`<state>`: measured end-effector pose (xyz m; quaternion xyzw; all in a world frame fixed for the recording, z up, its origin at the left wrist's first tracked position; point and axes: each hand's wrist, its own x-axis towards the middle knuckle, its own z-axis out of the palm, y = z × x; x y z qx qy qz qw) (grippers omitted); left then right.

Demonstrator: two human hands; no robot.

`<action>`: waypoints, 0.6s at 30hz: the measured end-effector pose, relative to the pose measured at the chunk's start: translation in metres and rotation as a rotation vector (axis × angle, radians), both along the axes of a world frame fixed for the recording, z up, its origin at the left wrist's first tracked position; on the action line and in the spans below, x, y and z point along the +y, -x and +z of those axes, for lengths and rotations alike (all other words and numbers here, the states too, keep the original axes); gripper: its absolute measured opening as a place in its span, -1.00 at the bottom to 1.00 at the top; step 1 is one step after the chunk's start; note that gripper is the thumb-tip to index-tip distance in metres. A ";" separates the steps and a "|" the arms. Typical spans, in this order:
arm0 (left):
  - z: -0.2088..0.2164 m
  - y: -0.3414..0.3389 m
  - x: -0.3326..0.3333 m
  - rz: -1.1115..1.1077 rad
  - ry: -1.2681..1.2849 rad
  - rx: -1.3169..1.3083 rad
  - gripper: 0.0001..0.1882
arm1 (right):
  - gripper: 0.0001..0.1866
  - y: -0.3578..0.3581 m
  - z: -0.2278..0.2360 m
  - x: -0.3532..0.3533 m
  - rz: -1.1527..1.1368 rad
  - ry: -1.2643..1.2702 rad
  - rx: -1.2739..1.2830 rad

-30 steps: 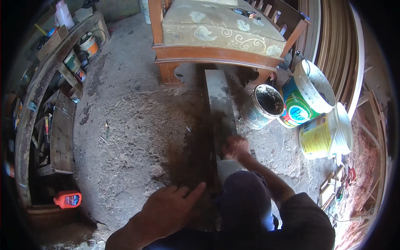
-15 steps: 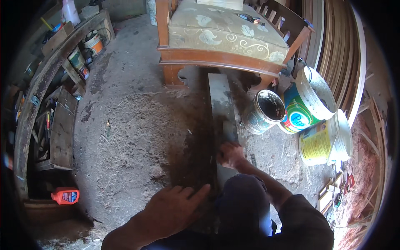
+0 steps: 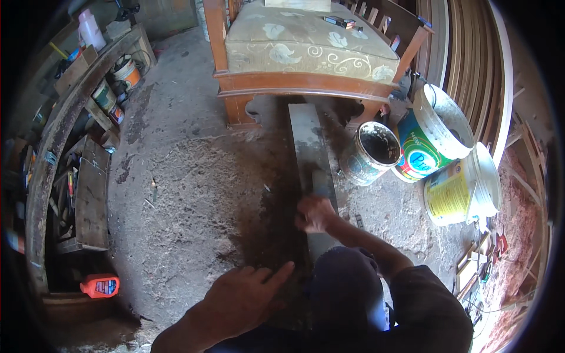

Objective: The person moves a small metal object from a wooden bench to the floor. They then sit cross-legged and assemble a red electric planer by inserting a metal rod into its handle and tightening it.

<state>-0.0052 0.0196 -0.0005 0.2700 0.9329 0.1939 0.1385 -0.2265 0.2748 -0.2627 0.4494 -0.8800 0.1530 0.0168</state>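
A long grey board (image 3: 305,126) runs along the ground from under the chair toward me, with a dark wet-looking patch on it. On it lies a smaller grey rectangular block (image 3: 321,181), partly covered by my right hand (image 3: 316,214). The fingers of that hand are curled down over the board's left edge, and whatever they grip is hidden under them. Nearer to me, on the left, my left hand (image 3: 244,296) hovers or rests with its index finger stretched out. I see nothing in it. My covered knee (image 3: 341,282) hides the board's near end.
A wooden chair with a patterned cushion (image 3: 312,44) stands ahead. Right of the board are a dirty open can (image 3: 376,147), a green-labelled bucket (image 3: 421,141) and a yellow-labelled bucket (image 3: 453,194). A wooden toolbox (image 3: 91,194) and a red bottle (image 3: 100,286) lie left.
My right hand has shifted slightly up and left along the board. My left hand keeps nearly the same pose. The whole view has shifted a little.
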 end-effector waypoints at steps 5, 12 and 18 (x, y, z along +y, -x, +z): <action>0.001 -0.001 0.002 0.039 0.137 -0.104 -0.29 | -0.75 -0.002 -0.002 -0.006 -0.352 0.151 0.214; 0.000 0.000 0.002 0.055 0.071 -0.047 -0.29 | -0.73 -0.009 0.005 -0.001 -0.357 0.072 0.049; -0.001 0.001 0.001 0.026 0.040 0.011 -0.30 | -0.77 -0.007 0.003 -0.003 -0.172 0.082 0.051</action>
